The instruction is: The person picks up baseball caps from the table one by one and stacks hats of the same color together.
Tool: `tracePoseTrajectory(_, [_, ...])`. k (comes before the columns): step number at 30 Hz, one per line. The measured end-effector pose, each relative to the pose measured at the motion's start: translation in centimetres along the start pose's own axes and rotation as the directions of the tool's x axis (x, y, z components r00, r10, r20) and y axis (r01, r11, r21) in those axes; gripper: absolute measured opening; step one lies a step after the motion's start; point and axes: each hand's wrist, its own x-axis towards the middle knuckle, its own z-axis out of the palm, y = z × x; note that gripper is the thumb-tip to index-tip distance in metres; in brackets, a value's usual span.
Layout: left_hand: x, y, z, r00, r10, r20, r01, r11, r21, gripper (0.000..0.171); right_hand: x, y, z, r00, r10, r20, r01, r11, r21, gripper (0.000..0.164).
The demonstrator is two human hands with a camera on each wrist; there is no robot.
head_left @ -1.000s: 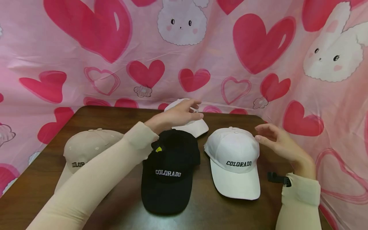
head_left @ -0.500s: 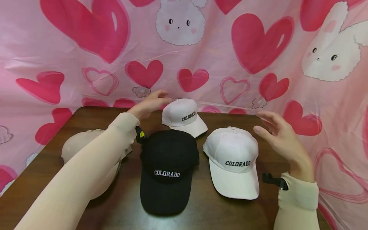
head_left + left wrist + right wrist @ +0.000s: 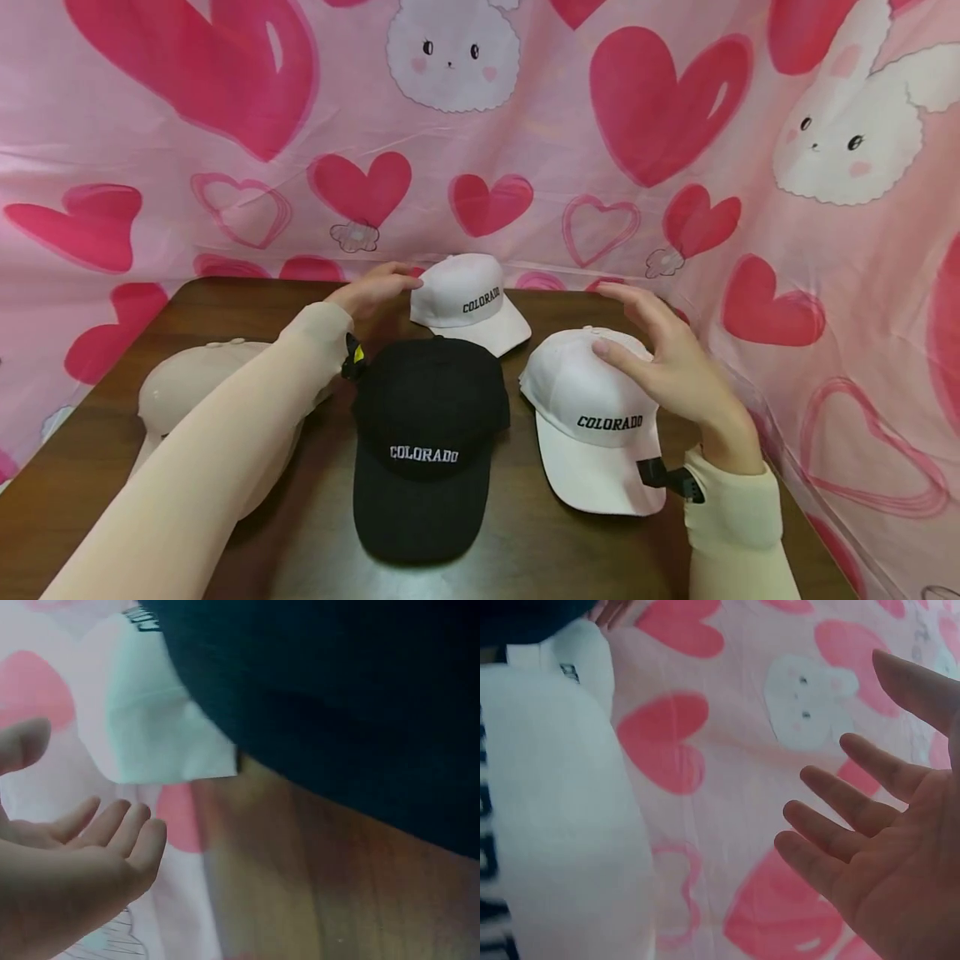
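Four caps is more than I count here, so several caps with COLORADO lettering sit on the brown table. At the back is a white cap, and my left hand is beside its left side. In the left wrist view a small gap shows between that hand and the cap; its fingers are relaxed. My right hand hovers by the right side of the front white cap, thumb over its crown. The right wrist view shows this hand with fingers spread and nothing held, apart from the cap.
A black cap lies in front, between the two arms. A beige cap stands at the left, partly behind my left sleeve. Pink cloth with hearts and rabbits hangs behind the wooden table.
My left hand has moved left from over the back white cap to its left side, uncovering it. My right hand has moved left, over the front white cap's edge. The caps keep their places.
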Motion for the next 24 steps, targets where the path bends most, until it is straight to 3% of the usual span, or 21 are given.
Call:
tracePoseTrajectory(3, [1.2,-1.3,-0.1,0.995,-0.057,0.087,0.063,0.996,-0.065,0.072,0.2,-0.2,0.9,0.999,0.007,0.049,-0.006,1.000,-0.020,0.068])
tracePoseTrajectory(5, [1.5,-1.6,0.1,0.990,-0.045,0.133,0.056,0.996,-0.074,0.069,0.2,-0.2,1.4,0.997,0.019,0.077,-0.017,0.999,-0.031,0.069])
tracePoseTrajectory(8, [0.2,-0.5,0.7,0.992,-0.005,0.127,0.009,1.000,-0.024,0.064,0.3,-0.2,1.7,0.993,0.042,0.107,-0.037,0.998,-0.044,0.070])
tracePoseTrajectory(10, [0.2,-0.3,0.8,0.992,0.024,0.120,-0.024,1.000,0.001,0.061,0.3,-0.1,1.9,0.992,0.051,0.117,-0.045,0.997,-0.057,0.071])
tracePoseTrajectory(19, [0.5,-0.4,0.6,0.997,-0.053,0.061,0.047,0.995,0.083,0.068,0.4,0.0,2.5,0.983,0.065,0.172,-0.055,0.997,-0.061,0.070])
tracePoseTrajectory(24, [0.4,-0.4,0.9,0.998,-0.021,0.067,0.019,0.999,0.025,0.062,0.4,0.0,2.5,0.980,0.078,0.185,-0.066,0.995,-0.069,0.070])
